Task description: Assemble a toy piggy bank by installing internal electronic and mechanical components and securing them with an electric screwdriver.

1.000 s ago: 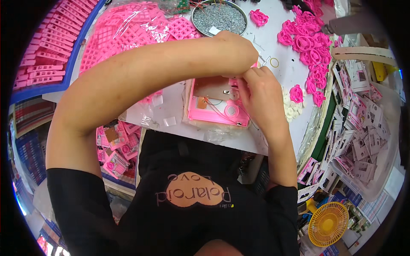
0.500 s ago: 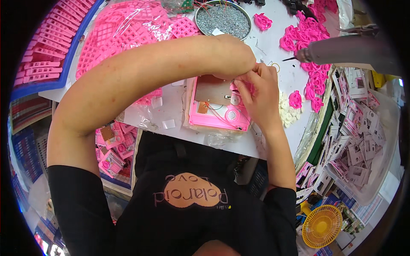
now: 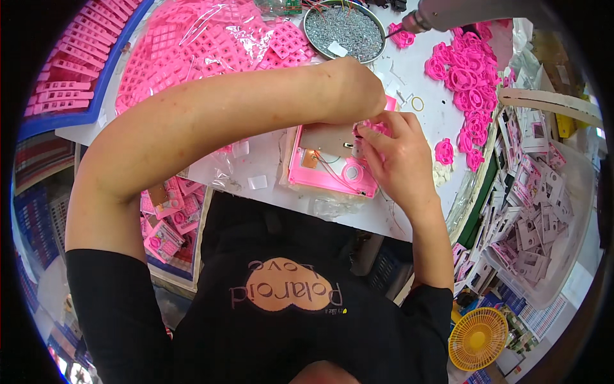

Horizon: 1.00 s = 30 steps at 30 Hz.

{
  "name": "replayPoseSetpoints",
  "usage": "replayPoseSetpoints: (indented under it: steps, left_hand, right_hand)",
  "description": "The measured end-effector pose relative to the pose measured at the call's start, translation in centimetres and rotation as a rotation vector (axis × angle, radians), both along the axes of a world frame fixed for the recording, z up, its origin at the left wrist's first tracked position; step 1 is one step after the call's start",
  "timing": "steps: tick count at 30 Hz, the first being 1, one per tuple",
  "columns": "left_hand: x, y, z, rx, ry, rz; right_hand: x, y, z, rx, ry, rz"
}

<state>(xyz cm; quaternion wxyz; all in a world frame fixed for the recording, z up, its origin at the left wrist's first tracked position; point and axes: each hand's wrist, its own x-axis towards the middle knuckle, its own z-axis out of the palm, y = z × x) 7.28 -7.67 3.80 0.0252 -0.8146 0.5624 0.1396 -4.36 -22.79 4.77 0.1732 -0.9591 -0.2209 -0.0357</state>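
Note:
A pink plastic toy case [image 3: 300, 174] lies open on the table before me, a brown board [image 3: 320, 142] and thin red wires inside. At its right upper corner my right hand [image 3: 404, 159] pinches a small pink plastic part [image 3: 378, 127] with thumb and fingers. My left forearm crosses over the case's far edge. My left hand [image 3: 353, 86] is bent down beside the right fingertips; its own fingers are hidden behind the wrist. Above the screw dish [image 3: 345, 32], at its right rim, is the tip of an electric screwdriver [image 3: 419, 22].
Bagged pink keypads [image 3: 192, 45] lie at the far left, beside a blue tray [image 3: 105, 105] of pink strips. Pink ring-shaped parts [image 3: 464, 77] are heaped at the right, near small white pieces [image 3: 441, 171]. A clear bin [image 3: 556, 256] holds printed cards; a yellow basket [image 3: 478, 339] stands lower right.
The electric screwdriver has moved away from me and left, to the screw dish's rim. My right hand has shifted slightly right and toward me, still pinching the pink part at the case's corner.

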Motion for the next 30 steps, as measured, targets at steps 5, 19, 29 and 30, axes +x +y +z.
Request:
replayPoseSetpoints:
  steps: [5,19,29,30]
  left_hand:
    - [-0.4,0.8,0.8,-0.086,0.114,0.045]
    - [-0.9,3.5,-1.5,-0.486,0.025,0.722]
    - [-3.2,4.5,-2.3,-0.936,0.184,0.599]
    - [-3.5,4.6,-2.2,-0.937,0.247,0.637]
  right_hand:
    - [0.0,0.9,0.6,-0.248,-0.059,0.088]
    - [0.4,0.4,-1.7,0.048,-0.104,0.019]
    - [4.8,-0.1,-1.3,0.556,0.056,-0.146]
    - [5.1,-0.1,-1.6,0.581,0.101,-0.123]
